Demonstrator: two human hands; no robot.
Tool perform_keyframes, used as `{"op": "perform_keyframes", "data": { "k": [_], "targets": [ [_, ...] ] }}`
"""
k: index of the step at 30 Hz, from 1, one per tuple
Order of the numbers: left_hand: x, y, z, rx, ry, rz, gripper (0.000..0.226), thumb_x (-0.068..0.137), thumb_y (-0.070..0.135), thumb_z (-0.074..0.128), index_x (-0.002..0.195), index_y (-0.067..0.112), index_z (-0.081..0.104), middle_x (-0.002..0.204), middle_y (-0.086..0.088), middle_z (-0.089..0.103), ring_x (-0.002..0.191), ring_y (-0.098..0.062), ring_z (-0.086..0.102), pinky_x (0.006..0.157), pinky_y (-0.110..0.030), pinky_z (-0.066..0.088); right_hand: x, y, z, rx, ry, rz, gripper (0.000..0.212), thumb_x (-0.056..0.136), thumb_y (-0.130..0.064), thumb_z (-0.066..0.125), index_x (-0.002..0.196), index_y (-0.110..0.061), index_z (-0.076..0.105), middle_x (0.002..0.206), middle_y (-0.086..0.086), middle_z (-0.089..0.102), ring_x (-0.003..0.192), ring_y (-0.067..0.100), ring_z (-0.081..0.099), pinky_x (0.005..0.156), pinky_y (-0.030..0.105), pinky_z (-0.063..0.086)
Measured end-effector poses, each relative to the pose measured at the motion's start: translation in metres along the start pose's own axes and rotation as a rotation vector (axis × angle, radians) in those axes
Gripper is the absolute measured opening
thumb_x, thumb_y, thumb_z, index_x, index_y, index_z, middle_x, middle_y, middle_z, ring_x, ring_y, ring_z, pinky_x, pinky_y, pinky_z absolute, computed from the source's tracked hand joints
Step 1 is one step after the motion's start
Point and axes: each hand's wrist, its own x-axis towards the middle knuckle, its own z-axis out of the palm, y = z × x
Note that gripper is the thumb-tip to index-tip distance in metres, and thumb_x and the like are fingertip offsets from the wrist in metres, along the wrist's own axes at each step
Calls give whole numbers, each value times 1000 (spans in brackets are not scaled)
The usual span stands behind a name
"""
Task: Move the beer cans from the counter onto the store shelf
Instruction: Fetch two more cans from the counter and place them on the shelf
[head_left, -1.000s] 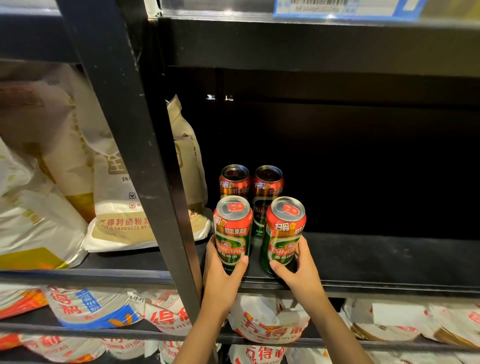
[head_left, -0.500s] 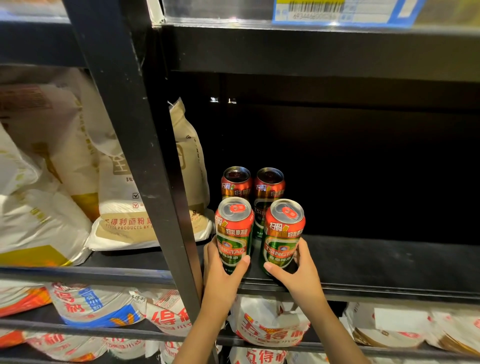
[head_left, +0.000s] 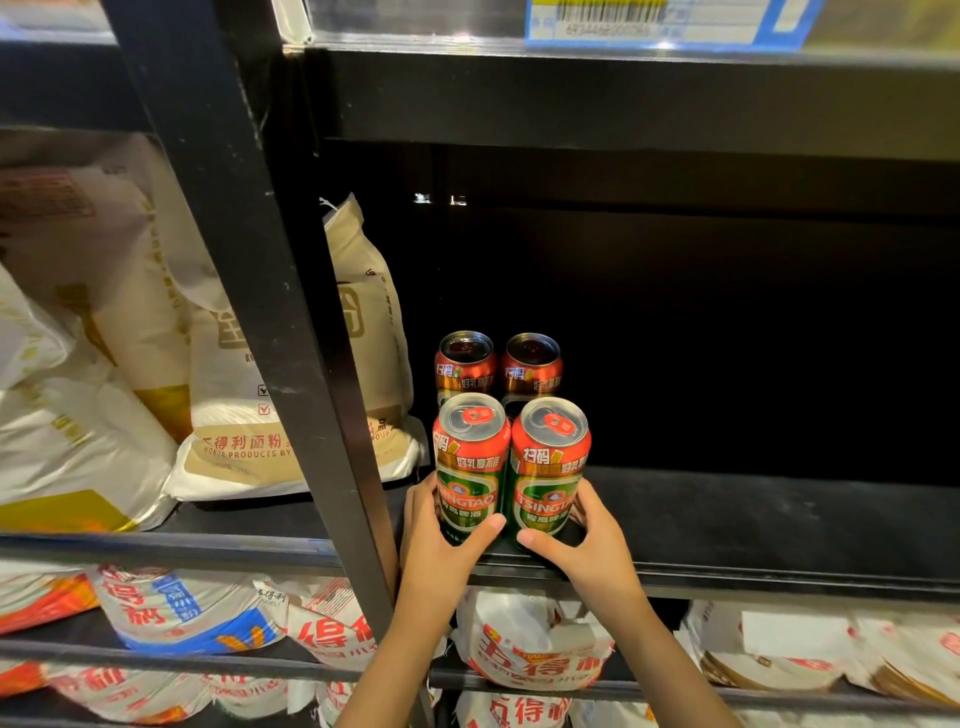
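Observation:
Two red-and-green beer cans stand upright side by side at the front of the black store shelf (head_left: 753, 519). My left hand (head_left: 441, 540) grips the left front can (head_left: 470, 467) round its lower half. My right hand (head_left: 587, 545) grips the right front can (head_left: 550, 473) the same way. Two more cans, the back left can (head_left: 464, 364) and the back right can (head_left: 532, 366), stand directly behind them, deeper on the shelf. The counter is out of view.
A black slanted shelf post (head_left: 291, 332) runs just left of my left hand. Paper flour bags (head_left: 291, 395) lie on the shelf to the left. Plastic flour bags (head_left: 524, 649) fill the lower shelf. The shelf surface to the right of the cans is dark and bare.
The two front cans have shifted slightly back and closer to the rear pair; both hands stay on them. The view has crept a little closer.

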Motion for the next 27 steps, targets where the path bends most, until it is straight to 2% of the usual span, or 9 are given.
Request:
{"op": "perform_keyframes", "data": {
  "k": [2,4,8,12,15,17,21,24,27],
  "targets": [
    [-2,-1,-1,8,-5,27,60,75,39,73,125,34,40,121,17,46,113,8,48,86,-6,42,-1,0,-1,-11,-17,-10,64,72,-28,80,126,-36,47,118,-24,59,111,-9,52,82,3,43],
    [-4,-1,-1,57,2,69,55,81,32,69,129,23,42,122,7,48,113,10,45,88,-2,37,-2,1,-2,-38,-44,-20,62,75,-23,78,127,-36,45,120,-24,58,112,-13,50,82,0,40],
    [-4,0,-1,119,21,119,50,83,14,68,127,10,44,117,1,46,110,17,41,85,2,33,-1,2,-2,-86,-32,-44,61,77,-21,77,128,-31,46,122,-19,54,115,-7,49,92,12,45],
    [-3,-4,0,194,41,142,60,76,7,74,127,14,42,115,9,41,113,17,37,88,4,29,-2,3,0,-105,-16,-51,68,75,-27,78,133,-31,43,125,-20,53,116,-6,49,89,9,43],
    [-1,-9,2,203,48,111,67,74,12,76,130,14,41,119,5,41,117,1,42,92,0,31,-1,6,2,-102,8,-30,73,74,-26,79,136,-31,40,128,-19,53,119,-3,49,95,16,42],
    [0,-11,3,175,68,85,67,73,14,77,130,16,42,122,5,40,119,-4,44,94,-6,34,0,7,4,-106,27,-22,72,74,-25,80,134,-33,40,127,-19,54,118,-3,49,97,18,42],
    [0,-12,5,108,127,28,69,73,16,78,131,21,41,122,11,40,118,-4,45,95,-14,39,1,4,9,-121,45,-9,70,76,-23,78,134,-31,41,123,-20,54,112,-5,50,88,6,40],
    [-1,-9,6,40,155,-26,71,72,15,79,126,32,37,117,27,38,112,2,47,94,-23,43,2,3,12,-126,53,-5,70,77,-23,77,136,-29,40,123,-19,54,115,-1,49,90,8,38],
    [0,-10,6,8,178,-39,71,70,17,81,122,39,37,116,29,40,114,-3,49,94,-28,45,3,2,15,-138,63,-2,71,77,-23,77,137,-26,39,124,-17,54,115,0,50,92,12,40]
  ]
}}
